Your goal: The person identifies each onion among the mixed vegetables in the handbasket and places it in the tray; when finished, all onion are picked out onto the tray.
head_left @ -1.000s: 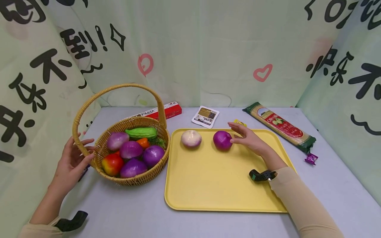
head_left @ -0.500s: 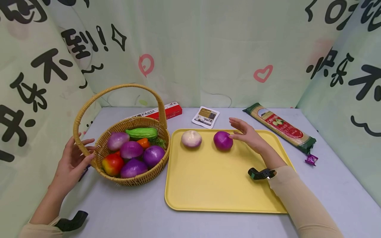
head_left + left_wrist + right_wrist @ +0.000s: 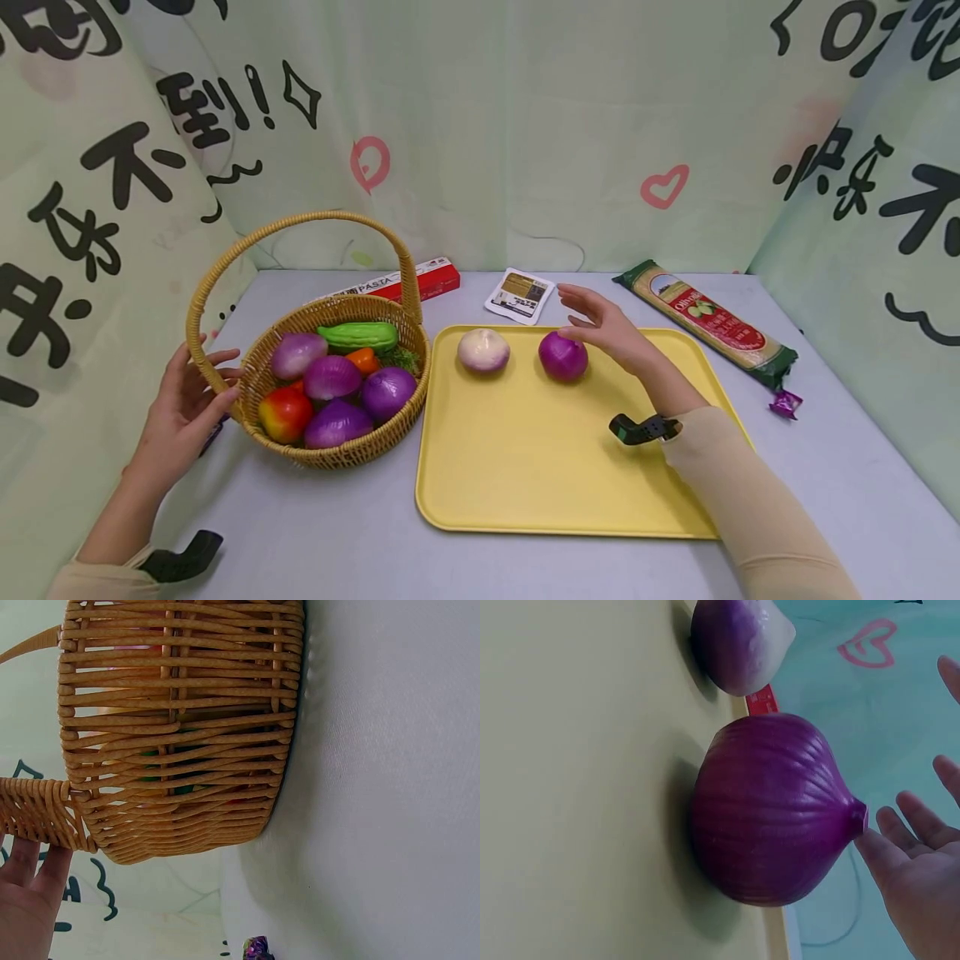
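Observation:
My left hand (image 3: 180, 408) holds the lower left end of the wicker basket's (image 3: 187, 750) handle (image 3: 197, 308), fingers behind it and thumb in front. Several purple onions (image 3: 386, 392), a red-yellow fruit (image 3: 286, 413), a green ridged vegetable (image 3: 358, 336) and a carrot (image 3: 363, 360) fill the basket. On the yellow tray (image 3: 525, 467) sit a purple onion (image 3: 562, 358) and a white-and-purple turnip-like vegetable (image 3: 483, 350). My right hand (image 3: 611, 329), fingers spread, hovers at the onion's upper right; in the right wrist view its thumb overlaps the onion's stem tip.
Behind the basket lies a red pasta box (image 3: 435, 279), and beside it a white packet (image 3: 519, 295). A long noodle bag (image 3: 705, 317) slants behind the tray at right, with a purple wrapped candy (image 3: 785, 403) near its end. Printed cloth walls (image 3: 480, 150) enclose the table.
My right hand has shifted left, from beside the onion to partly over its top right. The left hand stays at the basket handle; onion and turnip-like vegetable have not moved.

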`<state>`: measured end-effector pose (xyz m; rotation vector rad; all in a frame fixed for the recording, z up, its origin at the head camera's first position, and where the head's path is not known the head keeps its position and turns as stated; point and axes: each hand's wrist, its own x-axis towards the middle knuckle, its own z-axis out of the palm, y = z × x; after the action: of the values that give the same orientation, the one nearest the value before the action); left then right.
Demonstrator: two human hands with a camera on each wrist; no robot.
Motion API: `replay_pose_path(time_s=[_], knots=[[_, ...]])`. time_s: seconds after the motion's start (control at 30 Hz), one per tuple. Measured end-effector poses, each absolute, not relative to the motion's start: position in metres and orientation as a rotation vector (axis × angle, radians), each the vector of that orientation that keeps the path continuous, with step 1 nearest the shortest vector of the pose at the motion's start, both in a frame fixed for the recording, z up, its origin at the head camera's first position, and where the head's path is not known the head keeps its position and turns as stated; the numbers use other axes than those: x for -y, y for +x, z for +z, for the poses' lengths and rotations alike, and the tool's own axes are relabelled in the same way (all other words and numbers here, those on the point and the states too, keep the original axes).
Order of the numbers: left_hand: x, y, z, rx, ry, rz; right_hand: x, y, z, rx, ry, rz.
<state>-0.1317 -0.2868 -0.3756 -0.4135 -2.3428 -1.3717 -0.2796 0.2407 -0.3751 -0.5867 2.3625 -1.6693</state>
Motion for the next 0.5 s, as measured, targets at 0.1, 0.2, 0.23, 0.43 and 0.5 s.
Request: replay_pose_path(time_s=[0.1, 0.2, 0.23, 0.43, 0.5], knots=[[0.287, -0.132, -0.376, 2.346, -0.408, -1.374, -0.232, -0.279, -0.371, -2.327, -0.608, -1.679], [0.287, -0.132, -0.375, 2.347, -0.404, -1.375, -0.224, -0.278, -0.367, -2.297, -0.626, -1.683], [0.287, -0.132, -0.375, 2.349, -0.402, -1.374, -0.221, -0.278, -0.366, -2.289, -0.631, -1.685], [0.286, -0.131, -0.375, 2.338, -0.418, -1.387, -0.202, -0.276, -0.36, -2.257, -0.675, -1.644], [0.286, -0.131, -0.375, 2.331, -0.426, -1.398, -0.195, -0.276, -0.359, -2.247, -0.714, -1.625]])
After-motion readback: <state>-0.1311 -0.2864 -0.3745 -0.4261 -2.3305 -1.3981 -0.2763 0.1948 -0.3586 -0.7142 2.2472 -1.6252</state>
